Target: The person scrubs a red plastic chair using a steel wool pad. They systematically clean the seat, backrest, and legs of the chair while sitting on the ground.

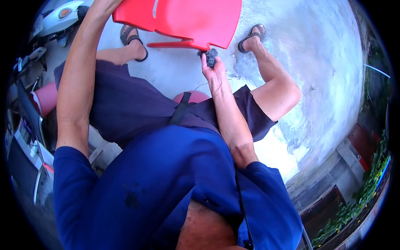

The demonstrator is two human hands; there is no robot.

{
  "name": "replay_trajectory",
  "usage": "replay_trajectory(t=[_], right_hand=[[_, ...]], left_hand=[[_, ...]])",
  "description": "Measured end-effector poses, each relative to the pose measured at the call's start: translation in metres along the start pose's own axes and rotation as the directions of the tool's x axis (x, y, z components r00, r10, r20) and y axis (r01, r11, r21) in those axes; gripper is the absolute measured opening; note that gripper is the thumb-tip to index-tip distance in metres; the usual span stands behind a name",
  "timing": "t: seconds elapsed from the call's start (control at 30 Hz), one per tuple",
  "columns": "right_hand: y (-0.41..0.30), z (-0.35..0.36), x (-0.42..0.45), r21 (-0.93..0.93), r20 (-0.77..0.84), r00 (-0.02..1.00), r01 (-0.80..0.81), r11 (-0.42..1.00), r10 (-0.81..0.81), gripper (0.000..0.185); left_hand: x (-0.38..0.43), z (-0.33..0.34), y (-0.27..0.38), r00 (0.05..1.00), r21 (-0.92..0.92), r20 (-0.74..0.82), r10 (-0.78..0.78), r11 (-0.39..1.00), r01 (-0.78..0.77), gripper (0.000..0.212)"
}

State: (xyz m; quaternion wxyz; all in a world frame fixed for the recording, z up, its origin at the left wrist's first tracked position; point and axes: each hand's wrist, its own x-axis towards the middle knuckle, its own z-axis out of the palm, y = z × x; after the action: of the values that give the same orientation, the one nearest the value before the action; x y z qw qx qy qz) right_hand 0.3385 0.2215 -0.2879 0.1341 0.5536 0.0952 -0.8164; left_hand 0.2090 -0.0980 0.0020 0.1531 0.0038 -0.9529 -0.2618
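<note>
My right hand [214,68] grips a dark grey scouring pad [212,57], seemingly wire or mesh. The pad is at the lower edge of a red moulded plastic piece [193,18], apparently a chair or stool, and seems to touch it. A narrow red bar [170,44] juts left from that edge, and a slot cuts through the panel near the top. My left forearm [82,59] reaches up beside the red piece. The left hand itself is beyond the top edge, so its hold is hidden. The red piece's upper part is cut off too.
Pale, stained concrete floor [312,78] spreads around my sandalled feet [254,36]. A white motor scooter [61,18] stands upper left, with a pink bucket [47,98] below it. A pink rounded object [193,97] shows between my thighs. Green plants [350,218] line the lower right.
</note>
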Motion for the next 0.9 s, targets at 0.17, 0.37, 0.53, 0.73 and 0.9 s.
replay_trajectory(t=[0.17, 0.37, 0.53, 0.73, 0.9], right_hand=[[0.011, 0.004, -0.017, -0.053, 0.137, 0.990, -0.019, 0.998, 0.026, 0.026], [0.001, 0.006, 0.003, -0.018, -0.040, 0.999, 0.011, 1.000, -0.012, 0.027], [-0.004, -0.008, 0.006, -0.050, 0.045, 0.998, -0.036, 0.998, 0.038, 0.029], [0.007, 0.007, -0.019, -0.110, 0.075, 0.997, -0.020, 0.994, 0.028, 0.028], [0.006, 0.000, 0.018, -0.038, -0.027, 0.999, -0.022, 0.999, 0.021, 0.029]], left_hand=[[0.005, 0.004, -0.015, 0.992, 0.116, 0.014, -0.129, 0.985, 0.126, 0.045], [0.001, 0.001, -0.001, 1.000, 0.033, 0.000, -0.013, 0.999, 0.013, 0.046], [0.004, 0.006, -0.003, 0.992, 0.058, 0.043, -0.117, 0.992, 0.115, 0.047], [-0.004, 0.002, -0.001, 0.996, 0.114, 0.002, -0.087, 0.990, 0.086, 0.049], [0.003, -0.010, 0.008, 0.990, 0.005, 0.086, -0.115, 0.993, 0.114, 0.047]])
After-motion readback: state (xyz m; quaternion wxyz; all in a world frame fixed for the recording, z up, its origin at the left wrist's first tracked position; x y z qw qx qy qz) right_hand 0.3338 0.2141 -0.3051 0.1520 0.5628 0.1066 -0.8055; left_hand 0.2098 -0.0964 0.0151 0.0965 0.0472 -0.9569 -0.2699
